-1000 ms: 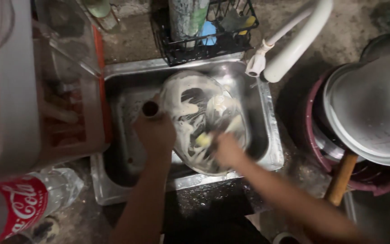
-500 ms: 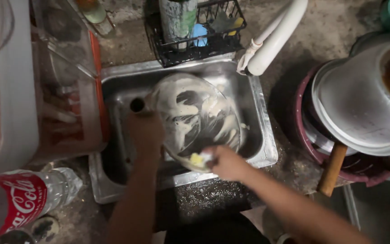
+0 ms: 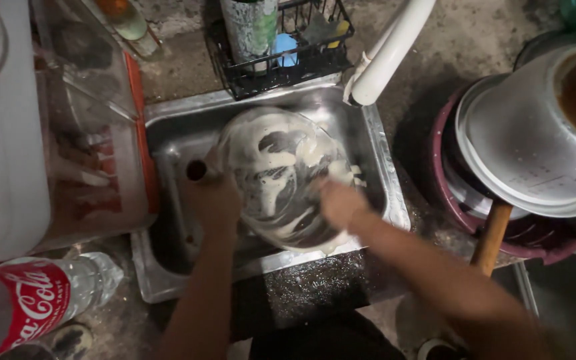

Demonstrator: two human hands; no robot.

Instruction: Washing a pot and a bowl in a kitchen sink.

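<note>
left hand (image 3: 213,197) gripping soapy pan (image 3: 281,177), right hand (image 3: 341,200) pressed inside it

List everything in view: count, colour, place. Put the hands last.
pan: one, dark, soapy, over sink
sink: one, steel, centre
wire rack: one, black, behind sink
can: one, green-white, in rack
pipe: one, white, above sink's right corner
pot: one, silver, right
plastic bottle: one, clear, red label, lower left
left hand: holds pan's rim
right hand: on pan's inside; blurred
</note>
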